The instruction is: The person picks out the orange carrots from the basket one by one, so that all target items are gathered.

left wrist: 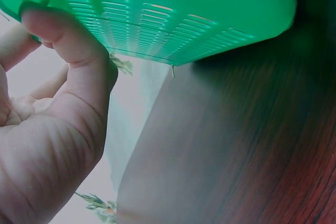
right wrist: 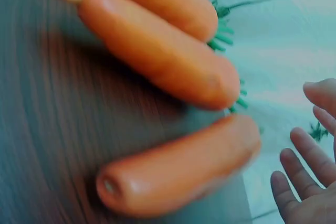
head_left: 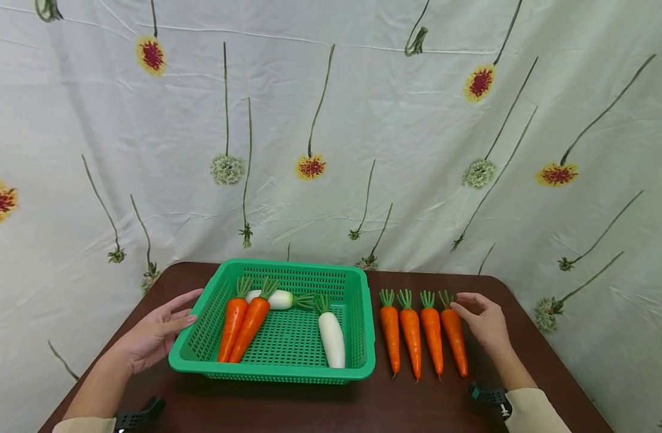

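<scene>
A green plastic basket (head_left: 273,376) holds two carrots (head_left: 244,325) on its left side and two white radishes (head_left: 332,340). My left hand (head_left: 154,334) is at the basket's left side, its thumb and a fingertip at the outer rim. In the left wrist view, that thumb (left wrist: 68,35) overlaps the green rim. Several carrots lie in a row right of the basket, leaves away from me. Beside the leafy top of the rightmost carrot (head_left: 454,337) is my right hand (head_left: 484,322). Its fingers (right wrist: 310,153) look spread in the right wrist view, past the nearest carrot (right wrist: 178,169).
The dark brown wooden table (head_left: 266,409) has rounded far corners. Behind it hangs a pale cloth (head_left: 395,120) printed with flowers. Carrots in the row, such as the leftmost one (head_left: 390,337), lie close to the basket's right wall. Both wrists wear dark straps.
</scene>
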Demonstrator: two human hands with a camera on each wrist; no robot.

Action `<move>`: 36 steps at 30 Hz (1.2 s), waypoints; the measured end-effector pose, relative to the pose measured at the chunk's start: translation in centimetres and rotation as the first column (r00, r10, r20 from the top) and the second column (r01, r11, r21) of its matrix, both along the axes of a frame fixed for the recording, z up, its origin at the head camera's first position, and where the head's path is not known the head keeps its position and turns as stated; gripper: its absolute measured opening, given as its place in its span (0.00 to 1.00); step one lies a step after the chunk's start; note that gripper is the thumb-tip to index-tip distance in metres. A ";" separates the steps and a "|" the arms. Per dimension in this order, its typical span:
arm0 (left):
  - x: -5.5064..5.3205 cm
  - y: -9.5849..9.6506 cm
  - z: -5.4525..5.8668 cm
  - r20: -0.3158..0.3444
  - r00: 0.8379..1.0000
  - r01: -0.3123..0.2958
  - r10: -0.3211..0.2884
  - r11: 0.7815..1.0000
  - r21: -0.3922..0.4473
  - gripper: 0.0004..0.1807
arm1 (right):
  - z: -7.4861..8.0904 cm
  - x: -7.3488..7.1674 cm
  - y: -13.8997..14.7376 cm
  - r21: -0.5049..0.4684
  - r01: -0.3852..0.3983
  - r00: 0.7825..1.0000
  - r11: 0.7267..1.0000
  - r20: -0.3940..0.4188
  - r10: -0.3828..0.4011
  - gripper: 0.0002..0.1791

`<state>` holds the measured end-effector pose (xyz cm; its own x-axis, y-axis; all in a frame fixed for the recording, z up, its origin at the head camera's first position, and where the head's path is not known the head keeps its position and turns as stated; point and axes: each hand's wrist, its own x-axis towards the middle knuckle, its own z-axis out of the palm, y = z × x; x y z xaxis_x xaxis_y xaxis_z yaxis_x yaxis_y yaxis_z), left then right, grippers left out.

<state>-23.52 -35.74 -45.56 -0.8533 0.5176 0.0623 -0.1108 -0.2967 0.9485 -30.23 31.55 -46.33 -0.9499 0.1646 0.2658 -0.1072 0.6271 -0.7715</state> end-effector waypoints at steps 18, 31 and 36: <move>0.0 0.0 0.4 -0.004 1.000 -0.002 0.002 1.000 -0.022 0.32 | 3.0 1.3 -6.8 -0.058 -0.256 0.966 0.965 -0.030 0.255 0.17; -0.1 0.0 0.2 0.001 1.000 0.001 -0.001 1.000 -0.008 0.32 | 5.3 1.9 -11.7 -0.282 -0.492 0.851 0.824 0.045 0.524 0.19; -0.1 -0.1 0.1 -0.001 1.000 0.015 -0.015 1.000 0.007 0.32 | 5.9 1.9 -13.7 -0.266 -0.542 0.816 0.797 0.058 0.575 0.18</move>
<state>-23.57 -35.80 -45.46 -0.8457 0.5295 0.0668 -0.1143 -0.3021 0.9464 -28.35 17.90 -40.45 -0.9175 -0.3656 0.1565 -0.2738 0.2953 -0.9154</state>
